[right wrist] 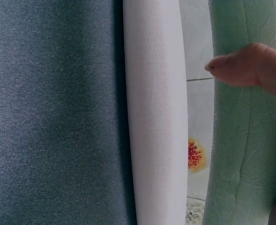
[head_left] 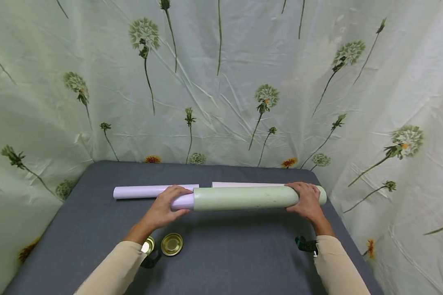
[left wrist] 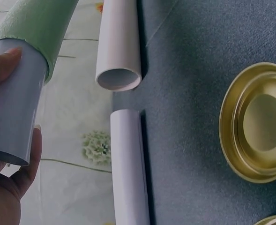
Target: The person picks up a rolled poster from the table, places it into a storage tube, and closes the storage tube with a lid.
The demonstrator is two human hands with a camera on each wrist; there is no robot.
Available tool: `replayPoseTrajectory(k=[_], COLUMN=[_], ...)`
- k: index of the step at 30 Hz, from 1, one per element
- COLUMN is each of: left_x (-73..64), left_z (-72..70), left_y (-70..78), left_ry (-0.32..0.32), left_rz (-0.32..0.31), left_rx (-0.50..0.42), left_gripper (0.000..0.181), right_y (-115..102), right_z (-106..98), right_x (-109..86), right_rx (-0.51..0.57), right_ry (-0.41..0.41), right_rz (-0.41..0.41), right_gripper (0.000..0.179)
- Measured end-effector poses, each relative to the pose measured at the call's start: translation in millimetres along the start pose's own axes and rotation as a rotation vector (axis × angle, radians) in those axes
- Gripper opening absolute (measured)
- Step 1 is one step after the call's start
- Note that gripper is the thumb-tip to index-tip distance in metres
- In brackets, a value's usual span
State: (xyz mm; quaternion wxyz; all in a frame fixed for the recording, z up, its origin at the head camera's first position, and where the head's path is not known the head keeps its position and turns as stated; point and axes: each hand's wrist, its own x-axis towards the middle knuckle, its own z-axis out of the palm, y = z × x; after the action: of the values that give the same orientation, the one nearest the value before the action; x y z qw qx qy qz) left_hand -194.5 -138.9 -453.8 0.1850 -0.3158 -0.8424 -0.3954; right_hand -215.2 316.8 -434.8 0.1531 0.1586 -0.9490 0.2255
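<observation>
A wide pale green tube (head_left: 243, 198) with a creased surface is held level above the table by both hands. Out of its left end sticks a lavender tube (head_left: 184, 201), which fits inside it. My left hand (head_left: 162, 211) grips this lavender tube, the thumb (left wrist: 9, 63) lying along it close to the green rim. Near the far right end, my right hand (head_left: 307, 200) holds the green tube from around its front, its thumb (right wrist: 241, 65) across the creased surface. The lavender tube's inner end is hidden within the green one.
Behind, a second lavender tube (head_left: 140, 191) and a pinkish-white tube (left wrist: 119, 47) lie almost in line on the grey table (head_left: 236, 262). Two round gold lids (head_left: 171, 244) lie at the front left, one partly behind the left wrist. A flower-printed curtain (head_left: 221, 90) hangs around the table.
</observation>
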Motion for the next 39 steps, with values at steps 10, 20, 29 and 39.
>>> replayPoseTrajectory(k=[10, 20, 29, 39], left_x=[1.0, -3.6, -13.5, -27.7], left_z=[5.7, -2.3, -13.9, -10.1], left_y=[-0.9, 1.5, 6.6, -13.5], left_ry=[0.0, 0.01, 0.131, 0.239], left_rz=[0.035, -0.09, -0.232, -0.256], left_rx=[0.004, -0.031, -0.279, -0.652], left_gripper=[0.05, 0.055, 0.045, 0.035], right_y=[-1.0, 2.2, 3.7, 6.1], right_z=[0.4, 2.0, 1.2, 0.8], right_x=[0.4, 1.5, 1.6, -0.8], right_rx=[-0.001, 0.004, 0.013, 0.005], right_ry=[0.002, 0.001, 0.0, 0.004], right_rz=[0.007, 0.015, 0.016, 0.015], right_gripper=[0.074, 0.073, 0.073, 0.073])
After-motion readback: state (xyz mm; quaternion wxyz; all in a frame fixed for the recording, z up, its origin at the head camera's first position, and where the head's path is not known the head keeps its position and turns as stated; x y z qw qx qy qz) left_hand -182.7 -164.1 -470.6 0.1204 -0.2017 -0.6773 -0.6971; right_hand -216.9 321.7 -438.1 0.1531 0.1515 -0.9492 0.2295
